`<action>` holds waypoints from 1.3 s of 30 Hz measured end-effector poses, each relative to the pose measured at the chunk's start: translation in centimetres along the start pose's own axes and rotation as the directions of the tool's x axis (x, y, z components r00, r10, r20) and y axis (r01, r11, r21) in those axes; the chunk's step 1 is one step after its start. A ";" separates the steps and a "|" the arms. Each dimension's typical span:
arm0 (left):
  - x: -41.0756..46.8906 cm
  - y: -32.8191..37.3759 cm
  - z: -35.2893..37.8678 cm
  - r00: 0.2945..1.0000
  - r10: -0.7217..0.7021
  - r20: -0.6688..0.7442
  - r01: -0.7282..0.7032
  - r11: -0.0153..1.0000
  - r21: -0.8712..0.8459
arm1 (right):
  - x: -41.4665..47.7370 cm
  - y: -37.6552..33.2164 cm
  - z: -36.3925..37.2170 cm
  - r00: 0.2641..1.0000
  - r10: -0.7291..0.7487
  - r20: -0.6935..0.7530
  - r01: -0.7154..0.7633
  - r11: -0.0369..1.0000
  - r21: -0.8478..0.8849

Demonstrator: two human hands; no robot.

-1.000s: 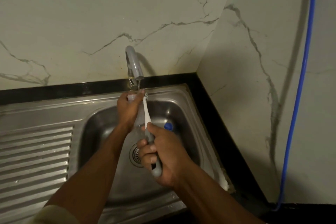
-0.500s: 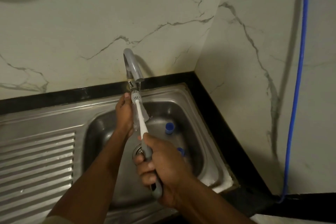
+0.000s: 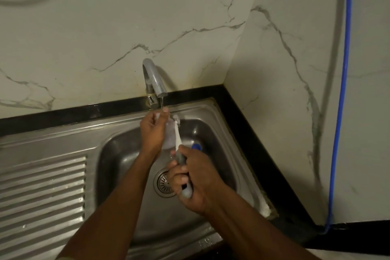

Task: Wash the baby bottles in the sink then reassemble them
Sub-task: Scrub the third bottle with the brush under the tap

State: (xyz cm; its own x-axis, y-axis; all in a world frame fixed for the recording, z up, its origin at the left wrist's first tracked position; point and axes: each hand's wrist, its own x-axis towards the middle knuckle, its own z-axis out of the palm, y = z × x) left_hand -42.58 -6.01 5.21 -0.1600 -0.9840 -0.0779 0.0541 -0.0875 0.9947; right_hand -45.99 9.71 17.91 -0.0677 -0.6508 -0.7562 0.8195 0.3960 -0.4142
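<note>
Biggest thing in your view is the marble wall (image 3: pixel 105 27), filling the whole top half and wrapping round the corner on the right. Below it the steel sink (image 3: pixel 114 154) takes up the lower left and middle, with its ribbed drainboard (image 3: pixel 42 186) at the far left and a black counter strip (image 3: pixel 63 114) along the back. A blue cable (image 3: pixel 341 112) runs down the right side of the frame.

Both your arms reach into the basin from the bottom edge. The faucet (image 3: pixel 155 78) sits centre frame with a thin stream running. Your right hand (image 3: pixel 196 179) is wrapped round the grey handle of the bottle brush (image 3: pixel 178 135), just below centre. Your left hand (image 3: pixel 153 131) is curled round the clear baby bottle (image 3: pixel 169 137), right under the spout. The brush head is up by the bottle's top; honestly can't tell if it's inside or just beside it.

The drain (image 3: pixel 163 182) peeks out left of your right hand, and a small blue cap (image 3: pixel 197 146) lies in the basin just above it.
</note>
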 end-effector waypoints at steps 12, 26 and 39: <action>1.0 -0.8 0.1 0.995 -0.101 0.004 0.099 0.987 0.129 | -0.9 0.4 -0.6 0.999 -0.001 0.035 0.005 0.994 -0.111; 1.6 0.3 -1.1 0.998 -0.034 -0.053 0.038 0.996 0.083 | -0.9 0.0 -0.6 0.995 0.044 0.094 -0.030 0.989 -0.145; 1.1 -0.8 -0.3 0.985 -0.146 0.088 0.152 0.986 -0.068 | 2.1 -3.2 -3.4 0.995 -0.070 0.068 0.091 0.915 -0.392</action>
State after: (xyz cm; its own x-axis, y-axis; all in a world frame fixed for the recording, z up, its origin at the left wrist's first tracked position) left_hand -42.52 -7.09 4.30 -0.2522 -0.9433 -0.2159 0.0961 -0.2464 0.9644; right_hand -50.68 9.29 15.94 -0.0859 -0.7196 -0.6891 0.5211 0.5570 -0.6467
